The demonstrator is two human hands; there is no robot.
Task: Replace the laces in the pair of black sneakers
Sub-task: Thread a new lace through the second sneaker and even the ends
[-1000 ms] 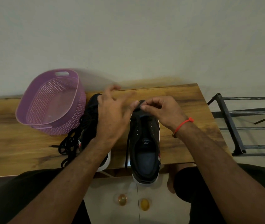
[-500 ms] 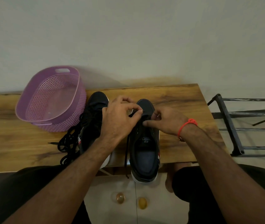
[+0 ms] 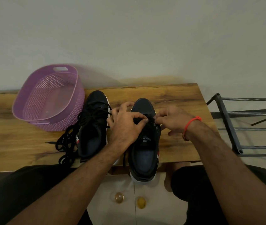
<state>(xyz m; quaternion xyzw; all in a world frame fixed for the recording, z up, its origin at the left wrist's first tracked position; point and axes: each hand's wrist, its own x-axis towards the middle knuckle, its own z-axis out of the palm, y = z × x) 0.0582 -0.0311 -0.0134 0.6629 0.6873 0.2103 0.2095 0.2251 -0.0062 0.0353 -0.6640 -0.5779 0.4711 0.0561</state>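
Observation:
Two black sneakers stand side by side on the wooden table, toes toward the wall. The right sneaker has its heel hanging over the near edge. My left hand pinches a black lace over its front eyelets. My right hand, a red thread on its wrist, pinches the same lace from the other side; one end hangs down the shoe's left side. The left sneaker carries loose laces across its top. A tangle of black laces lies against its left side.
A purple perforated plastic basket stands at the back left of the table, touching the left sneaker's toe. A black metal rack stands to the right of the table. Two small yellowish round objects lie on the tiled floor between my knees.
Both hands have drawn back from the right sneaker's toe to its front eyelets, closing together on the lace. The left hand no longer covers the left sneaker's toe.

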